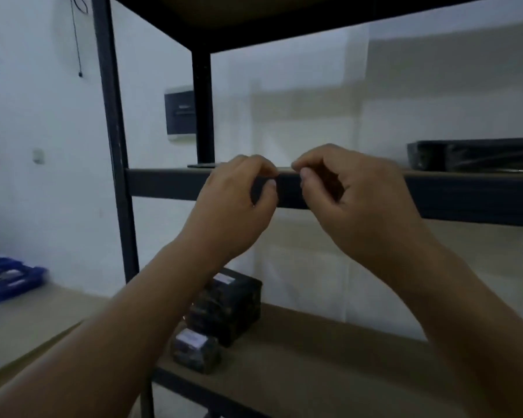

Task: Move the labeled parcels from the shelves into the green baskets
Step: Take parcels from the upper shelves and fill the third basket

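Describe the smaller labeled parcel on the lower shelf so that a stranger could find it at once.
Find the black metal rack and look at its lower wooden shelf. Near the left end stand two dark wrapped parcels with white labels. The small parcel is at the front edge, shorter than the large parcel behind it.

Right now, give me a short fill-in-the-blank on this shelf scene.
The label on the large parcel is ___.
The bin at the far left is ___.
The flat black parcel lies to the ___ of the left hand and the right hand.
Missing words: white; blue; right.
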